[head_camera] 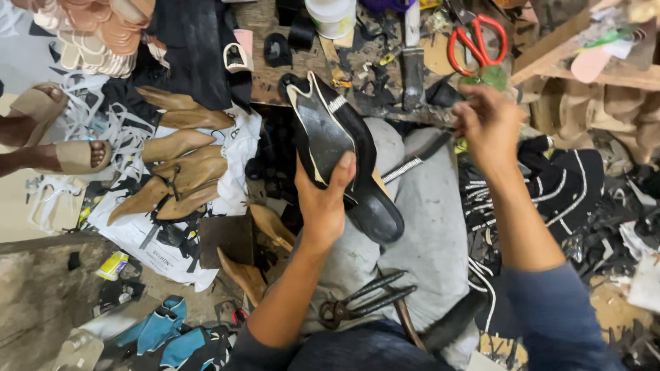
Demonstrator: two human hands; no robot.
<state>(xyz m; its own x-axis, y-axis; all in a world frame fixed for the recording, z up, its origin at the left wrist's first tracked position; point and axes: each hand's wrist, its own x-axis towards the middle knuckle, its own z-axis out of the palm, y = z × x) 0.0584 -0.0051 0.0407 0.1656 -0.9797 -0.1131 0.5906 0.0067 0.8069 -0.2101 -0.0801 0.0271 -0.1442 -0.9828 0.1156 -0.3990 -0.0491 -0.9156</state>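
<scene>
While you've got that black pointed shoe upper on its last (340, 148) pinched in your left hand (323, 203), thumb pressed on the sole side and fingers wrapped behind, it's hanging out over your lap in front of the bench edge, toe pointing up toward the cluttered wooden workbench (271, 72). Your right hand (489, 127) is up at the bench edge, fingers curled around something small; honestly can't tell what it is, or whether it's really gripped or just being picked at. Thing I'd watch: that one-handed pinch sits mid-shoe, so if your attention goes to the right hand, I reckon the shoe could twist and slide down onto the grey cloth on your knees (419, 233). The dark metal pincers (364, 299) are lying loose on your lap too, close to your left forearm, and a knee shift could probably tip them to the floor. The thin silver-trimmed strap (412, 165) dangling off the shoe's right side looks like it could snag on your right arm as it swings back. On the bench the red-handled scissors (476, 42) and a flat metal tool with a pale handle (412, 58) sit just beside where you're reaching, so a blind grab there might catch an edge. Tan wooden lasts (182, 172) are piled well off to your left.
</scene>
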